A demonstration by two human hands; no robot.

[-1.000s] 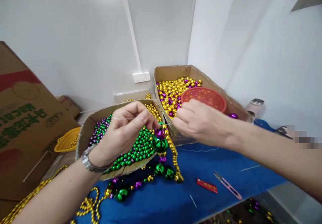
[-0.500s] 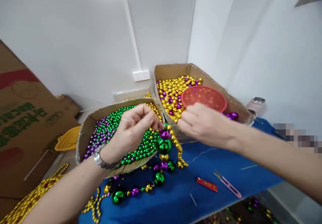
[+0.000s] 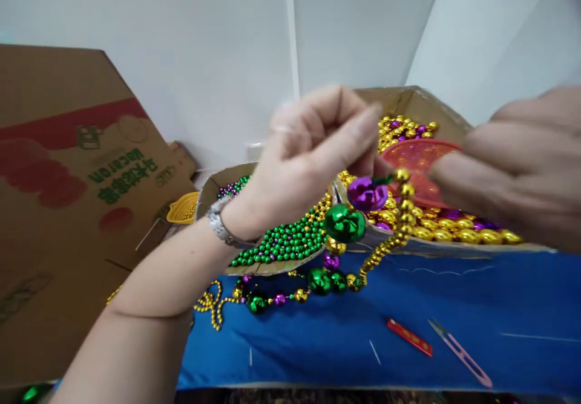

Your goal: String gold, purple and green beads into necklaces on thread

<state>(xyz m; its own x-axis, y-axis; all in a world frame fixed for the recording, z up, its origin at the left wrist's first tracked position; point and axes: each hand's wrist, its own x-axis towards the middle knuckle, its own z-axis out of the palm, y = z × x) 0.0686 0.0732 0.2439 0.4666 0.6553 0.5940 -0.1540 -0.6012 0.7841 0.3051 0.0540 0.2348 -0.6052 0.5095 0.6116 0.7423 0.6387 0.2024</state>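
Observation:
My left hand (image 3: 318, 144), with a metal watch (image 3: 220, 222) on its wrist, is closed with thumb and forefinger pinched on the upper end of a bead necklace (image 3: 345, 222). Purple, green and gold beads of mixed sizes hang from the pinch. The necklace's lower part rests on the blue cloth (image 3: 318, 349), and a strand of small gold beads (image 3: 385, 247) loops down beside it. To the right, my right hand (image 3: 512, 162) is lifted, blurred, with curled fingers. Whatever it may hold cannot be made out.
Behind the hands stand a box of green and purple beads (image 3: 290, 241) and a box of gold beads (image 3: 426, 92) holding a red basket (image 3: 422, 156). Pink snips (image 3: 463, 352) and a red packet (image 3: 408, 336) lie at front right. A large carton (image 3: 68, 210) stands at left.
My view has shifted, and both hands are nearer the camera. My right hand has pulled away to the right from my left, which still pinches the necklace and has raised its end.

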